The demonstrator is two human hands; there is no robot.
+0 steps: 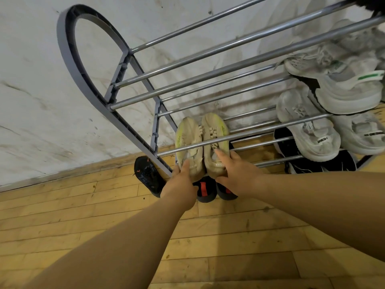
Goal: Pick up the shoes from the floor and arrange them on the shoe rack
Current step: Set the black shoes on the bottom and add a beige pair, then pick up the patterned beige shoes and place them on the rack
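Shoes: beige pair sits on a lower tier of the rack (158, 130), toes to the wall, heels toward the person. Left shoe (188, 140) and right shoe (214, 138) lie side by side, touching, partly under a front bar.

Left hand (180, 180) is at the heel of the left shoe, fingers curled around it, thumb on top. Looks like a light grip, not a clamp. Right hand (237, 176) lies on the heel of the right shoe, fingers half spread, fingertips on the collar. Can't tell if it grips or just pushes.

Handling, my read: knit runners, light, soft upper, foam sole. Upper will buckle if squeezed mid-foot. Heel counter is the stiffest part, so hold there or pinch the collar. Soles should slide fairly easily on round metal bars, and a toe could drop between the bars if pushed crooked.

Black pair (210, 189) with red tabs sits below, heels out. One black shoe (148, 176) lies on the floor (229, 247) beside the rack's end frame, not yet racked. White pairs (312, 130) fill the right side.
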